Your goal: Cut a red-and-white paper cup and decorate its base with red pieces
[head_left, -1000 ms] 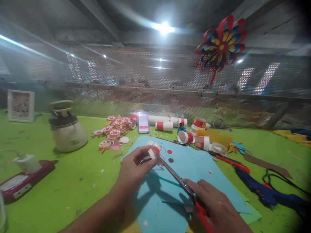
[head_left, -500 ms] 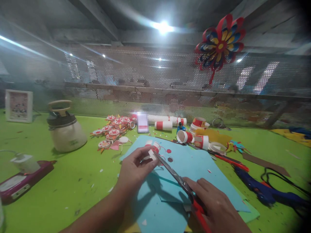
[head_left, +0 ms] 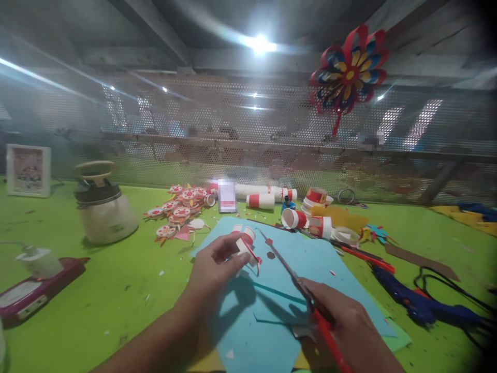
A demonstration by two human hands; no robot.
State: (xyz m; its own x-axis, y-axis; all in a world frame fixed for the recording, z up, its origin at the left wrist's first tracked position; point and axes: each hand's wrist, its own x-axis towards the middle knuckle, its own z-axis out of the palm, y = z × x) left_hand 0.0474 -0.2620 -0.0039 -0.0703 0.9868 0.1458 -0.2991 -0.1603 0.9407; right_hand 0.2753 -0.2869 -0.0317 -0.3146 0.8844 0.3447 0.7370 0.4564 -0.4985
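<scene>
Between the thumb and fingers of my left hand [head_left: 217, 264] is a white piece of paper cup [head_left: 245, 247] with a red edge and a thin red strip curling off it. My right hand [head_left: 341, 311] grips red-handled scissors [head_left: 301, 287], their blades pointing up and away, apart from the cup piece. Under both hands lie light blue paper sheets [head_left: 314, 259]. A small red hexagon [head_left: 269, 242] and a dark hexagon [head_left: 271, 255] rest on the paper near the blades. Just behind my left fingers sits another red and white cup piece [head_left: 248, 233].
Red-and-white paper cups [head_left: 260, 201] lie at the back beside a phone [head_left: 227, 197]. Decorated discs [head_left: 181, 212] are piled left of them. A blue glue gun [head_left: 423, 303] and another red-handled pair of scissors [head_left: 365, 256] lie right. A jug [head_left: 104, 212] and power strip [head_left: 46, 285] stand left.
The scissors have moved right, off the cup piece, and my right hand has shifted slightly right. The piece in my left hand has turned, showing its red edge and hanging strip.
</scene>
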